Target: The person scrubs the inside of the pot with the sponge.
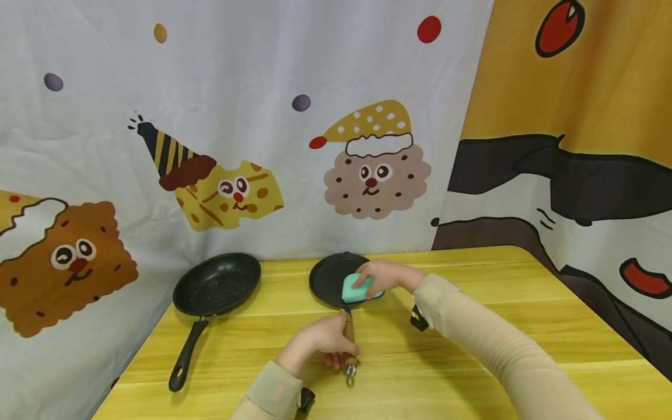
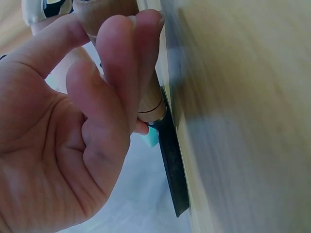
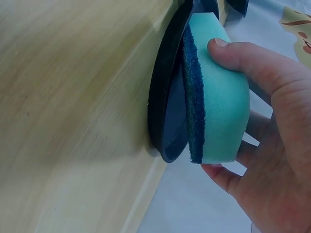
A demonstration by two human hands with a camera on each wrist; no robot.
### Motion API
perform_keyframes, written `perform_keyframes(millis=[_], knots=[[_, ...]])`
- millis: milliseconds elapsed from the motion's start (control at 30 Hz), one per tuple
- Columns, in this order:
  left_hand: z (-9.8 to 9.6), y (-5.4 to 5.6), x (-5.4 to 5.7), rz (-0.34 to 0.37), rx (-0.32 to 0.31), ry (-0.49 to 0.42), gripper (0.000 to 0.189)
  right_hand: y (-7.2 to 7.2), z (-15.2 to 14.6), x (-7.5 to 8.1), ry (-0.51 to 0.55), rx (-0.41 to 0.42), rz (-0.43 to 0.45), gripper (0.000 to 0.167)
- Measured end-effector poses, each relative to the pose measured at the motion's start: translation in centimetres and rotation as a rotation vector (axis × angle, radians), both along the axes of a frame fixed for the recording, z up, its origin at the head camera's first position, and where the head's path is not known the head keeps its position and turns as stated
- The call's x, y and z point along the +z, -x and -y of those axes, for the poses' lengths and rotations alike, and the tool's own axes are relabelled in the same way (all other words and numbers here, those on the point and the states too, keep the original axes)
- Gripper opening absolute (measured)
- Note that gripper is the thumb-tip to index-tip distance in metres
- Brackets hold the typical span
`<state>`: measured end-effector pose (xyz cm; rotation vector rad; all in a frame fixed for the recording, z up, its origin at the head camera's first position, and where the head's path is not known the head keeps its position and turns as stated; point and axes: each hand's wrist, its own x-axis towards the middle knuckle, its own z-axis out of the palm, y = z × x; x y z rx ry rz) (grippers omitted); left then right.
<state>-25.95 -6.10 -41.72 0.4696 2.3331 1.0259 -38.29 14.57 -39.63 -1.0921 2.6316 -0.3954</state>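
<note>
A small flat black pan [image 1: 328,279] with a wooden handle [image 1: 350,335] sits on the table, its handle pointing toward me. My left hand [image 1: 328,338] grips that handle, fingers wrapped round the wood in the left wrist view. My right hand [image 1: 385,277] holds a turquoise sponge [image 3: 223,97] between thumb and fingers, over the right part of the pan. The sponge's dark blue scouring layer [image 3: 194,102] faces the pan, tilted close to its rim in the right wrist view. Part of the pan's inside is hidden behind the sponge and hand.
A larger black speckled frying pan [image 1: 217,284] with a black handle [image 1: 188,356] stands on the left of the yellow wood-grain table [image 1: 472,361]. Behind the table hangs a white curtain [image 1: 294,46] printed with cartoon food figures.
</note>
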Motion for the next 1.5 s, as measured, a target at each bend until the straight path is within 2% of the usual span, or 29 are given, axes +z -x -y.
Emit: perform_keyframes(millis=[333, 567, 900, 1233, 1500], knots=[[0.1, 0.1, 0.4, -0.011, -0.011, 0.008, 0.105, 0.0, 1.2, 0.3, 0.000, 0.013, -0.014, 0.036], [0.1, 0.1, 0.5, -0.026, -0.020, 0.014, 0.105, 0.3, 1.5, 0.0, 0.003, 0.007, -0.049, 0.035], [0.0, 0.2, 0.5, -0.009, -0.026, 0.003, 0.104, 0.2, 1.8, -0.3, 0.004, 0.016, -0.095, 0.034], [0.0, 0.2, 0.0, -0.020, -0.018, 0.009, 0.104, -0.4, 2.5, -0.5, 0.001, 0.008, -0.097, 0.034], [0.1, 0.1, 0.0, 0.002, -0.025, -0.015, 0.102, -0.8, 3.3, -0.6, -0.029, 0.050, -0.116, 0.038]])
